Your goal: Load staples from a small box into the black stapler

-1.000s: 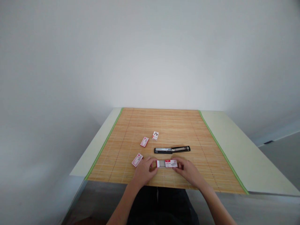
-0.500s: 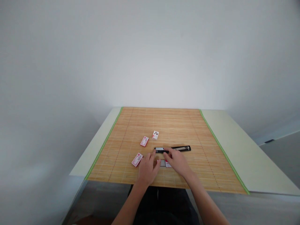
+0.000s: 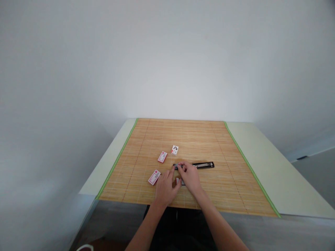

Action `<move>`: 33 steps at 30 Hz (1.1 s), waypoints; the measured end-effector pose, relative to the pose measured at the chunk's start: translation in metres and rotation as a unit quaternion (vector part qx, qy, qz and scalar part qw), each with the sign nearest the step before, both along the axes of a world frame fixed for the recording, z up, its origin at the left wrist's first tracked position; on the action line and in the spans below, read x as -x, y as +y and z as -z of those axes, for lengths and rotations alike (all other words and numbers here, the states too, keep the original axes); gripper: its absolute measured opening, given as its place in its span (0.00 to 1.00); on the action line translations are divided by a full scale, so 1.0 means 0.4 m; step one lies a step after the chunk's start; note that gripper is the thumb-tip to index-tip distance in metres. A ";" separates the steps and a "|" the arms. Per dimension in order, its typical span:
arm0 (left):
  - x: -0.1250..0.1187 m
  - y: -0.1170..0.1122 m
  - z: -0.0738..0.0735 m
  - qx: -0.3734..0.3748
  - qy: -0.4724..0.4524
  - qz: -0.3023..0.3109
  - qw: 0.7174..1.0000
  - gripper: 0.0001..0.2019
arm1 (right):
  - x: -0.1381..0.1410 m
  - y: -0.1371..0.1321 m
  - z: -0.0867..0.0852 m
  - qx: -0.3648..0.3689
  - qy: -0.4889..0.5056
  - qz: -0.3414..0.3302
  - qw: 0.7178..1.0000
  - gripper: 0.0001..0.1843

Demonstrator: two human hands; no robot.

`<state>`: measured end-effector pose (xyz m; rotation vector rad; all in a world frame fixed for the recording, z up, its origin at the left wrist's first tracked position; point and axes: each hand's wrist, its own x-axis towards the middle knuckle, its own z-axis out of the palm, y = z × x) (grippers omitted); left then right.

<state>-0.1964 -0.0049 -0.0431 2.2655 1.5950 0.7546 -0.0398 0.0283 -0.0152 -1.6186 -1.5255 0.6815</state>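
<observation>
Right hand (image 3: 191, 177) just shifted along the opened-out stapler (image 3: 206, 165) toward the left hand (image 3: 164, 186), fingers pinched, can't tell on what. Left's loosely spread, so the action's at its fingertips now.

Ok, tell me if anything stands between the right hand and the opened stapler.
Nothing visible does. The right hand has its fingertips at the left part of the opened stapler. The left hand reaches to the stapler's left end, leaving the right hand's approach free.
</observation>
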 end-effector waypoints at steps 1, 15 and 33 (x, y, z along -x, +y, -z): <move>0.004 -0.004 -0.004 0.001 -0.008 0.001 1.000 0.30 | -0.002 0.001 -0.013 -0.006 -0.004 -0.005 1.000 0.14; 0.054 -0.006 -0.044 0.050 -0.048 0.105 0.992 0.16 | -0.073 -0.098 -0.087 0.106 -0.250 -0.205 0.940 0.06; 0.083 -0.005 -0.027 0.074 -0.083 0.112 0.987 0.20 | -0.178 -0.094 -0.080 0.106 -0.175 -0.161 0.966 0.14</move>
